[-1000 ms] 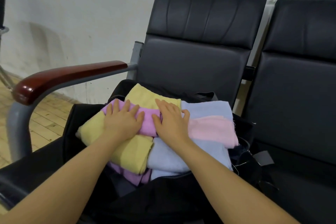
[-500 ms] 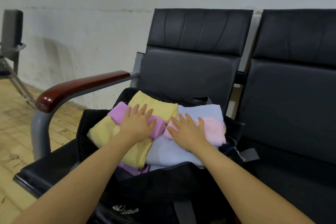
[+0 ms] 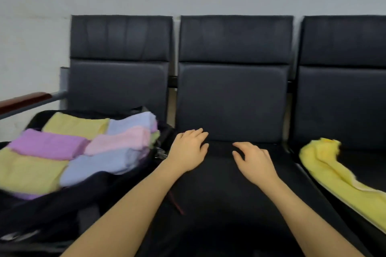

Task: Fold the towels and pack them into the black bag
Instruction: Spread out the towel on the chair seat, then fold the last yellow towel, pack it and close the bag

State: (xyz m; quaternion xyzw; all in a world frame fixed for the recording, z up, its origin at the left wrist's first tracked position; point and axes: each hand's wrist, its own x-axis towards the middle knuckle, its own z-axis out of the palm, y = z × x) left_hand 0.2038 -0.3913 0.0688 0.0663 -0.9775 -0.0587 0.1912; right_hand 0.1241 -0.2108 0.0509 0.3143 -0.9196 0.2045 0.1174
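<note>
Black padded middle seat [image 3: 219, 183] is under both my hands, left hand [image 3: 188, 150] and right hand [image 3: 255, 162] loose-fingered and holding nothing, since the folded pastel towels [image 3: 83, 146] already fill the black fabric bag [image 3: 52, 210] left, and one crumpled yellow towel [image 3: 334, 171] waits right.

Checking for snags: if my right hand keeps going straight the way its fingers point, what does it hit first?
Probably the middle seat's backrest. The right hand points up and slightly left over the bare black seat, nothing between; depth is unclear.
</note>
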